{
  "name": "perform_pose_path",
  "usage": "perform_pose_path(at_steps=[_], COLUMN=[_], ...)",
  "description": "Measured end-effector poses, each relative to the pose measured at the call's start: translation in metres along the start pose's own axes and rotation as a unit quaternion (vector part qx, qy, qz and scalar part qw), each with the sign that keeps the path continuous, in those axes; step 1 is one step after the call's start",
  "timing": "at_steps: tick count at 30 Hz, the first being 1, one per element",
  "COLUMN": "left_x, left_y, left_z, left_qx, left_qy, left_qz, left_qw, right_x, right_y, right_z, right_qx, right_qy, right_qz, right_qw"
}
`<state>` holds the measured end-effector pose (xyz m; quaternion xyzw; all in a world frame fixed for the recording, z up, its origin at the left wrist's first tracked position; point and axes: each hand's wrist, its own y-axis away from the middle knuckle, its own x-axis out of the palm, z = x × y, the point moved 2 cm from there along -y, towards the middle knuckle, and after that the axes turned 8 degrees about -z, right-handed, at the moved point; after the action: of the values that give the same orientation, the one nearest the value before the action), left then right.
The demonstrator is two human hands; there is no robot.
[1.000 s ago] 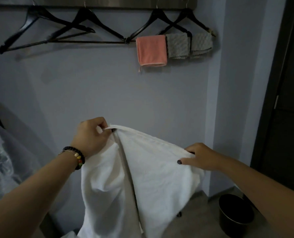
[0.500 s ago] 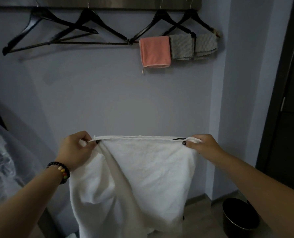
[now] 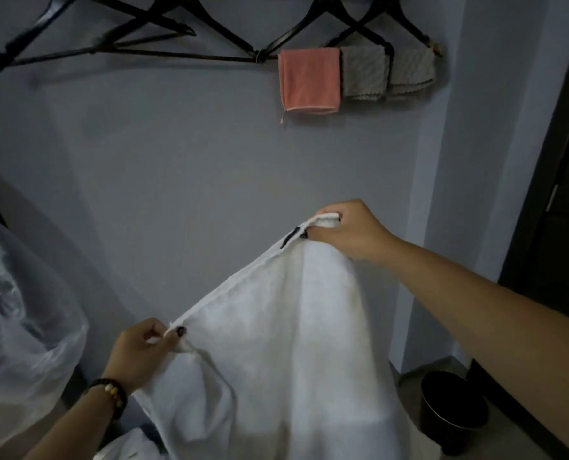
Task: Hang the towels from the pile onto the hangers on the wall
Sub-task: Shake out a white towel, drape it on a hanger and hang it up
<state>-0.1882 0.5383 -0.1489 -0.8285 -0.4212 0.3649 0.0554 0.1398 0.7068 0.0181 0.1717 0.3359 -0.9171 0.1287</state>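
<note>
holding: white towel point(image 3: 286, 343) spread below the wall hangers, top edge slanting
left hand point(image 3: 140, 355): fingers pinched on the low corner
right hand point(image 3: 349, 229): fingers clamped on the high corner
risk: a loose pinch could drop a corner; trailing cloth may snag
empty hangers point(image 3: 117, 38): tops cut off
pile: hidden, not identifiable

Left hangers point(image 3: 94, 38) bare, wall below open; right hangers point(image 3: 359, 31) crowded by pink towel point(image 3: 309, 81), grey cloths point(image 3: 364, 74).
</note>
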Motion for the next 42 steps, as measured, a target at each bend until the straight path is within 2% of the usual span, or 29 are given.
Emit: perform_pose_path(at_steps=[3, 6, 8, 11, 14, 20, 23, 28, 31, 36, 39, 42], left_x=[0.007, 0.011, 0.012, 0.013, 0.023, 0.049, 0.061, 0.083, 0.085, 0.074, 0.061, 0.049], left_y=[0.008, 0.01, 0.008, 0.015, 0.024, 0.04, 0.048, 0.063, 0.076, 0.101, 0.117, 0.125], left_z=[-0.007, -0.049, -0.086, -0.148, -0.188, -0.197, -0.203, -0.199, -0.194, -0.179, -0.17, -0.168], left_qx=[0.008, 0.081, 0.141, 0.175, 0.197, 0.173, 0.115, 0.03, 0.022, 0.038, 0.063, 0.081], left_qy=[-0.02, -0.031, 0.032, 0.196, 0.259, 0.286, 0.312, 0.361, 0.369, 0.345, 0.384, 0.454], left_qz=[0.019, 0.059, 0.081, 0.156, 0.192, 0.167, 0.129, 0.092, 0.079, 0.087, 0.129, 0.172], left_qw=[1.0, 0.995, 0.986, 0.952, 0.926, 0.928, 0.934, 0.927, 0.926, 0.934, 0.912, 0.87], right_x=[0.008, 0.013, 0.017, 0.023, 0.026, -0.002, -0.012, -0.011, 0.0, 0.004, 0.003, 0.008], right_y=[-0.003, -0.002, 0.002, 0.012, 0.022, 0.027, 0.037, 0.081, 0.121, 0.142, 0.144, 0.15], right_z=[0.012, 0.019, 0.023, 0.025, 0.029, 0.031, 0.022, -0.009, -0.024, -0.012, -0.003, 0.005], right_qx=[0.01, 0.018, 0.017, 0.023, 0.023, 0.058, 0.089, 0.185, 0.252, 0.19, 0.151, 0.137], right_qy=[-0.012, -0.016, -0.025, -0.032, -0.033, -0.075, -0.113, -0.215, -0.231, -0.17, -0.136, -0.137], right_qz=[0.004, 0.022, 0.036, 0.056, 0.077, 0.047, 0.04, -0.024, -0.044, -0.082, -0.078, -0.041], right_qw=[1.0, 0.999, 0.999, 0.998, 0.996, 0.994, 0.989, 0.959, 0.939, 0.964, 0.976, 0.98])
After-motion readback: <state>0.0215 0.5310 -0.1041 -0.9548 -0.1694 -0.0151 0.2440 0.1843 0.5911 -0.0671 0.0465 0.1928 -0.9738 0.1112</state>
